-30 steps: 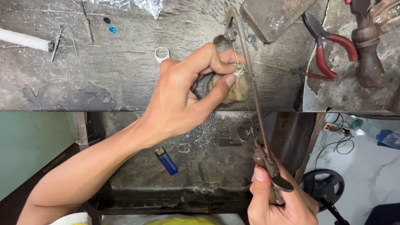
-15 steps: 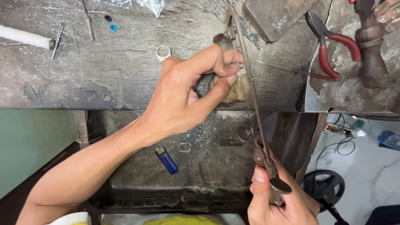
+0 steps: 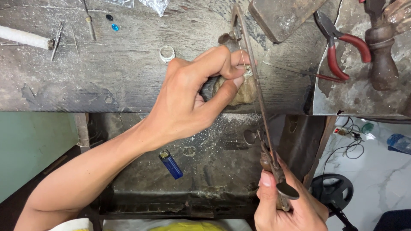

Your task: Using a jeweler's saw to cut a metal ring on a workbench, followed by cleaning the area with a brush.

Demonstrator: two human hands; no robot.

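- Now our left hand [image 3: 188, 102] pinches a small metal piece [image 3: 247, 72] against the wooden peg [image 3: 239, 92] at the bench's [image 3: 85, 85] front edge;
- our right hand [image 3: 287, 205] grips the saw frame's [image 3: 252, 85] handle below that edge;
- red pliers [image 3: 342, 47] lie near the bench's right corner

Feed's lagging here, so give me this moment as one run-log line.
left hand: pinching small metal piece on wooden peg | right hand: gripping saw frame handle | blade at piece | ring, blue lighter idle

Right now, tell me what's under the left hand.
The left hand presses a small piece onto a worn wooden peg at the bench edge, beside the saw blade. The fingers cover most of the piece.
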